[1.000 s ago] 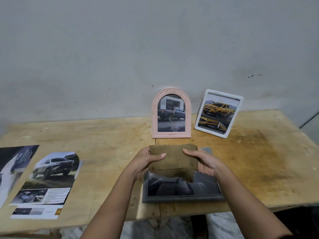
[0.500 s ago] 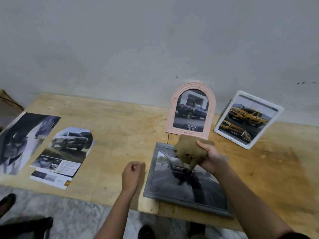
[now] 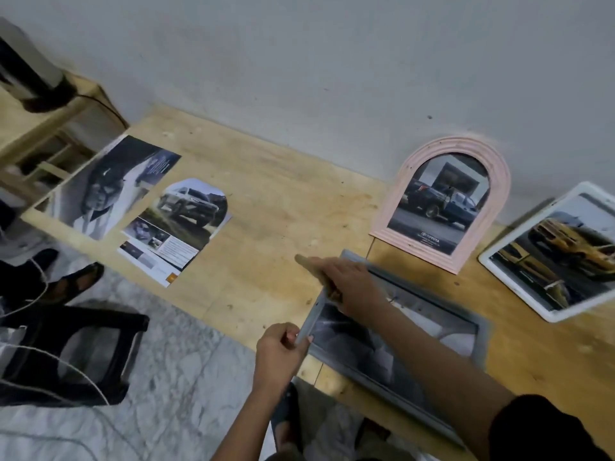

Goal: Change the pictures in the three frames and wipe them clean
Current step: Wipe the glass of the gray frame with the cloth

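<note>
1. We see a pale wooden worktop (image 3: 276, 207) set against a grey wall.
2. Our left hand (image 3: 279, 352) has its grip pinched on the near left corner of the flat grey rectangular picture frame (image 3: 479, 341), which lies at the worktop's front edge.
3. Our right hand (image 3: 354, 282) rests on the frame's left edge, grip clamped on a brown cloth (image 3: 307, 262).
4. A pink arched frame (image 3: 446, 207) and a white rectangular frame (image 3: 552, 251) lean on the wall.
5. Two loose car prints (image 3: 176, 224) lie at the left.
</note>
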### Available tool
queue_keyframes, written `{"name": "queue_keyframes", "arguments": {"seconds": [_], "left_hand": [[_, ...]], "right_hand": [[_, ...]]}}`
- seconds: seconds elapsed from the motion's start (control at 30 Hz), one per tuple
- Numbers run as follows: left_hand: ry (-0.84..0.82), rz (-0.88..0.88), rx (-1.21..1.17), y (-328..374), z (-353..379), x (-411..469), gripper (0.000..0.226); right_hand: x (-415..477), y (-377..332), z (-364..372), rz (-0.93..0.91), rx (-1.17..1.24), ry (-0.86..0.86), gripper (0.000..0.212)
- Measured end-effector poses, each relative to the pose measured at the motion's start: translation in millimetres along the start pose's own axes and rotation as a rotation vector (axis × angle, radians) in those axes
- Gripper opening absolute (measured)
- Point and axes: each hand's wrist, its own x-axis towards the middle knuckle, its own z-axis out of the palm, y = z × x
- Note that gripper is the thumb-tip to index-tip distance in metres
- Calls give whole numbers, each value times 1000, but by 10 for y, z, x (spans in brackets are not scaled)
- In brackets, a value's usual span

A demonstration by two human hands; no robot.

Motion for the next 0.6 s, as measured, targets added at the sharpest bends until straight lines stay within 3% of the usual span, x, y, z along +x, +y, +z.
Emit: {"name": "queue_keyframes", "arguments": {"seconds": [0.07,0.13,0.33,0.47,0.6], "left_hand": [[23,-5,-67,-9,7,-28,20],[41,10,-102,-10,4,-50,18],[39,19,-128,-62,17,-121,9],[127,-29,-174,18,89,-181,11],[177,-31,-172,27,119,-173,7]], "right_hand": [[-118,31,208,-157,-118,-289,78],[-266,99,361,-236,-59,-400,65],[-416,67,477,-192,116,-270,63],[-411,51,592,-164,65,-220,46],[-390,114,611,-223,-37,-238,49]]}}
